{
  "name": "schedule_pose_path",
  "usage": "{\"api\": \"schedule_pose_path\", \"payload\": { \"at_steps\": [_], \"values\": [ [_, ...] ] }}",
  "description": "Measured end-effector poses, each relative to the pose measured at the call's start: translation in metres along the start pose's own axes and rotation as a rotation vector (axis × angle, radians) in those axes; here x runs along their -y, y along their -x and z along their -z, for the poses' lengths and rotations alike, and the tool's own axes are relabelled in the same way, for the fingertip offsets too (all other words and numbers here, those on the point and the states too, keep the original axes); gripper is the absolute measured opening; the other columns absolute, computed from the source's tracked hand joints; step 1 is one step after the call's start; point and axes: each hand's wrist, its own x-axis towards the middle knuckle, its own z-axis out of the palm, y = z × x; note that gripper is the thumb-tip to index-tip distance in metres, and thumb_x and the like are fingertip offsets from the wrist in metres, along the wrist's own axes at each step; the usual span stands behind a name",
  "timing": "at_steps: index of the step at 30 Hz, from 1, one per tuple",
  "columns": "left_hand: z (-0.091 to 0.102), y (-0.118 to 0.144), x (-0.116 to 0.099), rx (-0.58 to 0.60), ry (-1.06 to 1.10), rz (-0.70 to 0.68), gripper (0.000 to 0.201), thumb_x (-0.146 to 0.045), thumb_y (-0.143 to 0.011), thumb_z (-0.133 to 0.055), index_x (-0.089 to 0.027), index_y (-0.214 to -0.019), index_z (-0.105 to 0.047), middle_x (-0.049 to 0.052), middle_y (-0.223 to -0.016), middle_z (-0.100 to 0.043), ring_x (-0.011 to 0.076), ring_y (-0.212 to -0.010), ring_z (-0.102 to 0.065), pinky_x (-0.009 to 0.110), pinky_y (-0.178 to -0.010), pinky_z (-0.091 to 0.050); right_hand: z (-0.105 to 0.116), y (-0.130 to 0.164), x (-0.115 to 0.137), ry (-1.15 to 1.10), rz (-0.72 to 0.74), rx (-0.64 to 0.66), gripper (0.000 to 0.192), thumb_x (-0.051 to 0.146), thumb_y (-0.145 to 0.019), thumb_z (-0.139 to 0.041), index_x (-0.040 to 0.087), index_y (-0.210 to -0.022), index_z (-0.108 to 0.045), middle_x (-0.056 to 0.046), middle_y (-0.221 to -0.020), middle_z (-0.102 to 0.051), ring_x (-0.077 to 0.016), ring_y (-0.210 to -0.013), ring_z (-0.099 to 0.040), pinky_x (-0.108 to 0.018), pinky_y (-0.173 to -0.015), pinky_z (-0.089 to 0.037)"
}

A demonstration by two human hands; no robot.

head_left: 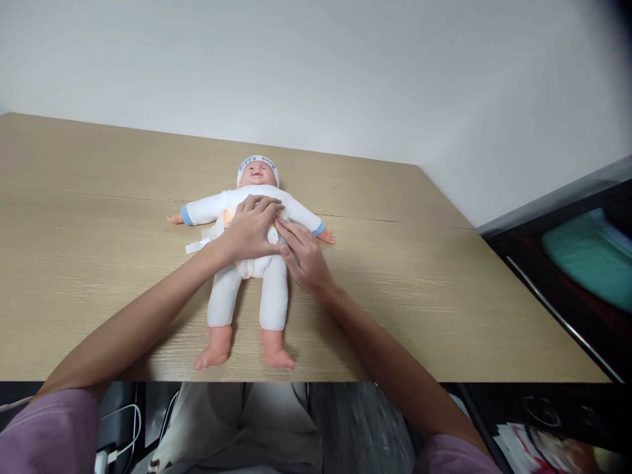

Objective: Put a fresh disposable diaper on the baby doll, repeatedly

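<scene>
A baby doll (274, 283) in white clothes with blue cuffs lies face up on the wooden table, head away from me and arms spread out. Around its waist sits a white diaper (254, 268) with orange print, largely covered by my hands. A white side tab (197, 245) sticks out loose on the left. My left hand (254, 229) rests across the diaper's front, fingers extended and thumb apart. From the right, my right hand (305, 255) touches the diaper's edge with outstretched fingertips, thumb apart below. What lies under the fingertips is hidden.
The wooden table (419, 289) reaches back to a pale wall (296, 72). Beyond its right edge lies a green item (587, 257) on something dark. Below the front edge are a white cable (135, 421) at left and printed packaging (538, 447) at right.
</scene>
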Motion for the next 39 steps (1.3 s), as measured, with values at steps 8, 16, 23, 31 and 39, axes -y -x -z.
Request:
{"api": "schedule_pose_path", "payload": {
  "at_steps": [8, 16, 23, 31, 39],
  "values": [
    [0.032, 0.035, 0.027, -0.250, 0.400, 0.105, 0.044, -0.051, -0.109, -0.062, -0.021, -0.142, -0.065, 0.013, -0.150, -0.072, 0.0314, -0.142, -0.067, 0.047, -0.121, -0.053, 0.010, -0.003, 0.001, 0.174, 0.063, -0.038, 0.058, 0.050, -0.121, -0.034, 0.033, -0.172, -0.055, -0.010, -0.172, -0.058, -0.0355, -0.159, -0.053, -0.062, -0.132, -0.044],
    [0.034, 0.106, 0.088, -0.189, -0.021, 0.317, 0.038, -0.051, -0.104, -0.059, -0.020, -0.123, -0.067, 0.016, -0.132, -0.075, 0.0363, -0.126, -0.065, 0.054, -0.114, -0.048, 0.010, -0.060, 0.048, 0.054, 0.044, -0.149, 0.037, 0.039, -0.116, -0.053, 0.027, -0.143, -0.076, -0.008, -0.104, -0.067, -0.0274, -0.098, -0.067, -0.048, -0.102, -0.058],
    [0.031, 0.119, 0.089, 0.012, -0.183, 0.453, 0.037, -0.056, -0.098, -0.065, -0.020, -0.100, -0.065, 0.019, -0.110, -0.076, 0.0423, -0.119, -0.065, 0.057, -0.108, -0.048, -0.029, -0.113, 0.066, 0.103, 0.077, 0.194, 0.034, 0.029, -0.109, -0.060, 0.021, -0.140, -0.072, -0.011, -0.118, -0.071, -0.0305, -0.110, -0.066, -0.047, -0.103, -0.055],
    [0.041, 0.120, 0.094, 0.110, -0.085, 0.559, 0.042, -0.058, -0.097, -0.070, -0.023, -0.077, -0.059, 0.010, -0.084, -0.073, 0.0294, -0.084, -0.065, 0.039, -0.078, -0.042, -0.037, -0.118, 0.053, 0.246, -0.014, 0.227, 0.040, 0.038, -0.105, -0.066, 0.021, -0.142, -0.071, -0.018, -0.139, -0.071, -0.0423, -0.140, -0.058, -0.062, -0.119, -0.047],
    [0.054, 0.116, 0.101, 0.043, 0.285, 0.668, 0.044, -0.059, -0.088, -0.074, -0.022, -0.069, -0.061, 0.002, -0.073, -0.062, 0.0182, -0.069, -0.053, 0.033, -0.069, -0.036, -0.033, -0.144, 0.041, -0.045, -0.092, 0.358, 0.029, 0.032, -0.097, -0.073, 0.025, -0.125, -0.076, -0.007, -0.120, -0.081, -0.0315, -0.123, -0.070, -0.055, -0.120, -0.046]
  ]
}}
